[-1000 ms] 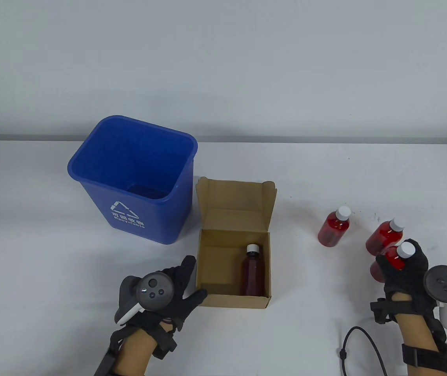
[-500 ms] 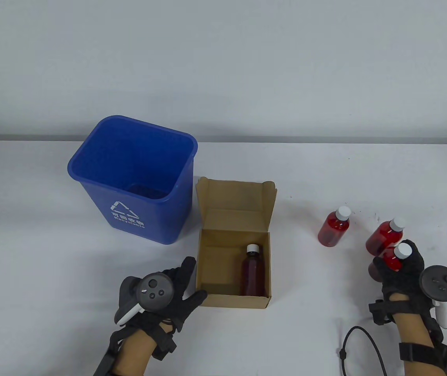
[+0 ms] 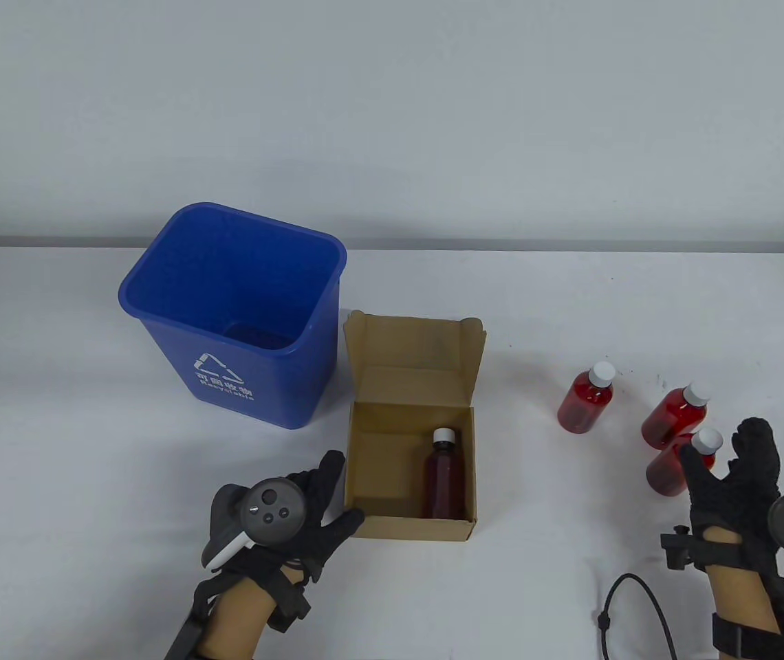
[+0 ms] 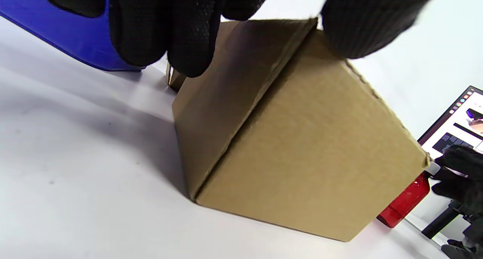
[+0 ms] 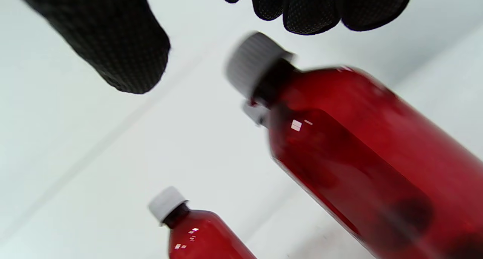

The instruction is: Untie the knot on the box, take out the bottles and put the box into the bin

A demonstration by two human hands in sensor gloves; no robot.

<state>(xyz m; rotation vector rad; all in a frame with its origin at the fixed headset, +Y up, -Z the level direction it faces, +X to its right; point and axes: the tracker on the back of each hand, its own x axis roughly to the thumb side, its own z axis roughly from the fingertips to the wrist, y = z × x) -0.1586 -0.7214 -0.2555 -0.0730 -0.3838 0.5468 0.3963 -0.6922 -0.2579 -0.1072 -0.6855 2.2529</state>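
Observation:
The open cardboard box stands mid-table with its lid up, and one dark bottle stands in its right half. My left hand rests against the box's near left corner, fingers along the left wall and thumb on the front. Three red bottles stand at the right: one, a second, and a third nearest me. My right hand hovers just behind the third bottle, fingers spread and holding nothing.
The blue bin stands left of the box, almost touching its lid, and shows in the left wrist view as bin. A black cable loops near the table's front right. A laptop screen shows at the far right.
My right hand lowered the third red bottle beside the second, let it go and drew back to the right with fingers spread. The left hand and box stayed still.

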